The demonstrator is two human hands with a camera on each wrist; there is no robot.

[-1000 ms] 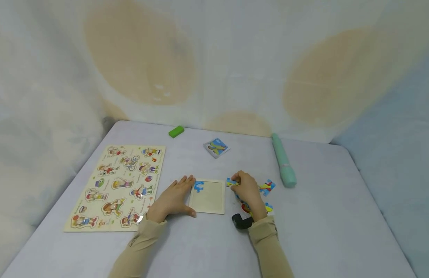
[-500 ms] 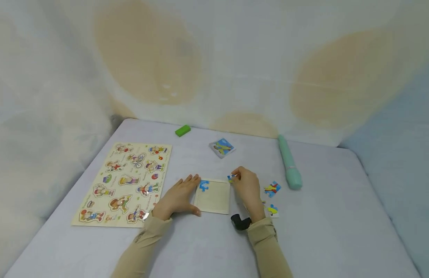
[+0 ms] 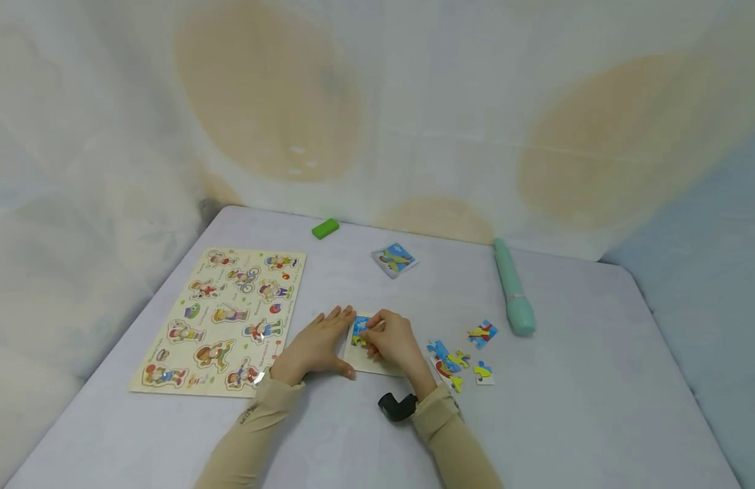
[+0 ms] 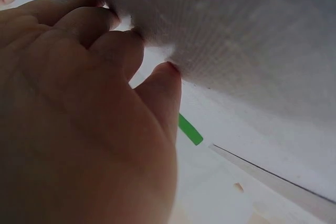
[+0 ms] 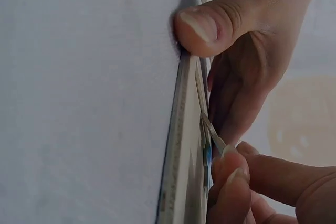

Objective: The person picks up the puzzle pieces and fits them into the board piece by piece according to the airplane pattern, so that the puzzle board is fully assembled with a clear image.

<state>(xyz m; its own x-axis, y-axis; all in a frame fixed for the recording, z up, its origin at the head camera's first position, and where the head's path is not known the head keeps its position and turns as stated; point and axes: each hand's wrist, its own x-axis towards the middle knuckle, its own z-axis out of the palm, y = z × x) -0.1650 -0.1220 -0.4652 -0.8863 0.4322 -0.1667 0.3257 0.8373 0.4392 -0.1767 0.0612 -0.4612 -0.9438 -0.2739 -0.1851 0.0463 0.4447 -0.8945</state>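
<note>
The right hand [image 3: 397,339], at the centre of the head view, pinched a thin, flat, pale-edged jigsaw piece [image 5: 213,131] between thumb and fingertips, the grip closed on one edge. The piece was tilted, its free edge slanting toward the upper left of the right-wrist view and meeting the shallow square pale-wood tray [image 3: 356,358] there; seen nearly edge-on, it did not show which way its long axis ran. It looked light and stiff, likely wood or board, with little risk of slipping, though its narrow tabs could chip if forced; its rim seemed the best place to take hold, leaving the other edges free. The tray sat almost squared to the frame, with no long axis, and a blue piece [image 3: 360,320] lay in its upper-left corner. The left hand [image 3: 316,345] gripped nothing: its fingers stretched along the tray's left side, thumb at the lower-left corner. Loose colourful jigsaw pieces [image 3: 440,353] lay right of centre, and a large cream board with cartoon children [image 3: 248,350] filled the left of the tabletop.
</note>
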